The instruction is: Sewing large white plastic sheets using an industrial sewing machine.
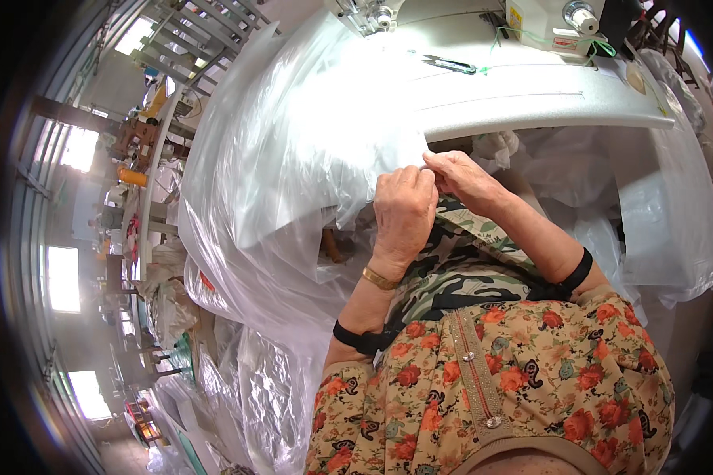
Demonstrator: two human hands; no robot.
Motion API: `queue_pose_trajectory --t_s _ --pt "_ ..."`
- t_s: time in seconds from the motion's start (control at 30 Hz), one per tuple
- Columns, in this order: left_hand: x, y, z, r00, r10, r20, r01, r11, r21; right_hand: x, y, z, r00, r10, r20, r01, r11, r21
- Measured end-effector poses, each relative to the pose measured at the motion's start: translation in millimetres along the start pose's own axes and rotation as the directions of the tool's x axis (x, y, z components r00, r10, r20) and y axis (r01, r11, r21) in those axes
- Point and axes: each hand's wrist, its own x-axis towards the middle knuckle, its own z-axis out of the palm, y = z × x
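A big sheet of clear plastic film (269, 158) drapes over the left end of the sewing machine table and hangs down beside my lap. My left hand (405, 207) is closed on the film's edge, knuckles up. Close against it, my right hand (466, 180) pinches the same edge between thumb and forefinger. Both hands meet just in front of the table edge, above my lap. The exact fold of film between the fingertips is hidden. Bright light washes out part of the sheet.
On the white table (523, 107) lie thread snips (450, 65). The sewing machine head (376, 14) stands at the far edge, its white housing with a handwheel (581, 17) to the right. More clear film (665, 206) hangs at the right. Cluttered workbenches line the left.
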Motion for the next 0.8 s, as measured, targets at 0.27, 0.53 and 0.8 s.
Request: queue_pose_trajectory --t_s 0.27,0.53,0.8 --pt "-35.6 7.7 -0.6 0.923 -0.159 0.350 0.246 0.944 -0.220 -1.6 -10.0 0.8 0.996 0.069 -0.054 -0.075 0.991 -0.113" --pt "-27.1 -12.2 58.1 0.746 -0.272 0.609 0.398 -0.550 -0.734 -3.3 -10.2 3.8 0.987 0.033 -0.155 -0.076 0.957 -0.278" --pt "0.2 -2.7 59.9 0.447 -0.607 0.657 0.196 -0.650 -0.734 -8.4 -13.7 13.0 0.953 -0.256 -0.161 0.001 0.535 -0.845"
